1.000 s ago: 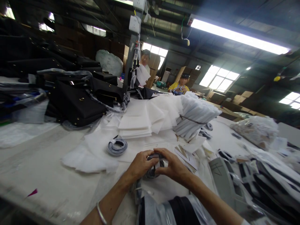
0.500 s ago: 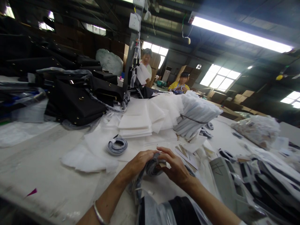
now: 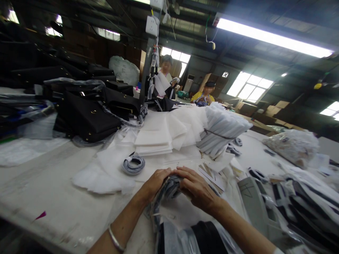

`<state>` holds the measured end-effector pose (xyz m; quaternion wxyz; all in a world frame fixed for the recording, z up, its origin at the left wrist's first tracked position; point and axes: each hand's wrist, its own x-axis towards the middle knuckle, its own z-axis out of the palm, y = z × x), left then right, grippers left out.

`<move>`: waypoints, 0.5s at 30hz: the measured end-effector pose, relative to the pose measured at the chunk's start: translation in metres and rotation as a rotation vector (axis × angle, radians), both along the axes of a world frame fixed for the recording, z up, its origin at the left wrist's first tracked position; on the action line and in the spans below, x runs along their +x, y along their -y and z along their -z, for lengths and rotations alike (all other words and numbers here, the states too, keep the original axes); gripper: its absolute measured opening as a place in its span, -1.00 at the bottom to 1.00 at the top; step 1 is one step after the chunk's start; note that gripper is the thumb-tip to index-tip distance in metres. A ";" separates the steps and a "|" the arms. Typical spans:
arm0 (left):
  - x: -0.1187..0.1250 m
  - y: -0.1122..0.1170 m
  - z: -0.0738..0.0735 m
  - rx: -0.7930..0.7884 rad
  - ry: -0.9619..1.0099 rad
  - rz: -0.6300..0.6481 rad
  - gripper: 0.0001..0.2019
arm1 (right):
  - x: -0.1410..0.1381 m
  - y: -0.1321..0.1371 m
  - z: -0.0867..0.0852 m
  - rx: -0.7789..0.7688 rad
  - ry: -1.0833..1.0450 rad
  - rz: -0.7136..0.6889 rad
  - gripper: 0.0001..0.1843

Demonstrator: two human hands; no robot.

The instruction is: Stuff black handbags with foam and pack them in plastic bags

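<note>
Left hand (image 3: 155,181), right hand (image 3: 198,188) clasp strap (image 3: 167,189) (trailing bodyward).

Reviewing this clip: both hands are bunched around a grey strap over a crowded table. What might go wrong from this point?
1. The grey strap is pinched between the left hand and the right hand, and a loose tail hangs towards the clear wrap below. The coil may spring open or snag there.
2. Paper cards lie close beside the right hand, so a sweep of the wrist might scatter them.
</note>
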<state>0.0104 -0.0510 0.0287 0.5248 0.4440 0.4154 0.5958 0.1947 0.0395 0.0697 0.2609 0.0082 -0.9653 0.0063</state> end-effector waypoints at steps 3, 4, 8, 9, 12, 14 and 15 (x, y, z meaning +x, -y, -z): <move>-0.001 -0.003 0.004 0.027 -0.064 -0.015 -0.56 | -0.002 -0.002 -0.003 -0.068 0.107 -0.044 -0.89; -0.002 -0.003 0.004 0.034 -0.075 -0.016 -0.58 | -0.002 -0.002 -0.004 -0.077 0.121 -0.049 -0.89; -0.002 -0.006 0.005 0.050 -0.138 -0.092 -0.59 | -0.006 -0.005 -0.006 -0.067 0.125 -0.058 -0.90; -0.002 -0.007 0.005 0.049 -0.137 -0.106 -0.58 | -0.007 -0.005 -0.007 -0.061 0.130 -0.061 -0.91; -0.001 -0.011 0.009 0.018 -0.119 -0.164 -0.52 | -0.014 -0.008 -0.007 -0.059 0.175 -0.066 -0.91; -0.002 -0.016 0.013 -0.010 -0.150 -0.229 -0.54 | -0.020 -0.011 -0.005 -0.092 0.205 -0.073 -0.92; -0.003 -0.018 0.014 -0.023 -0.176 -0.259 -0.57 | -0.024 -0.013 -0.004 -0.124 0.209 -0.075 -0.92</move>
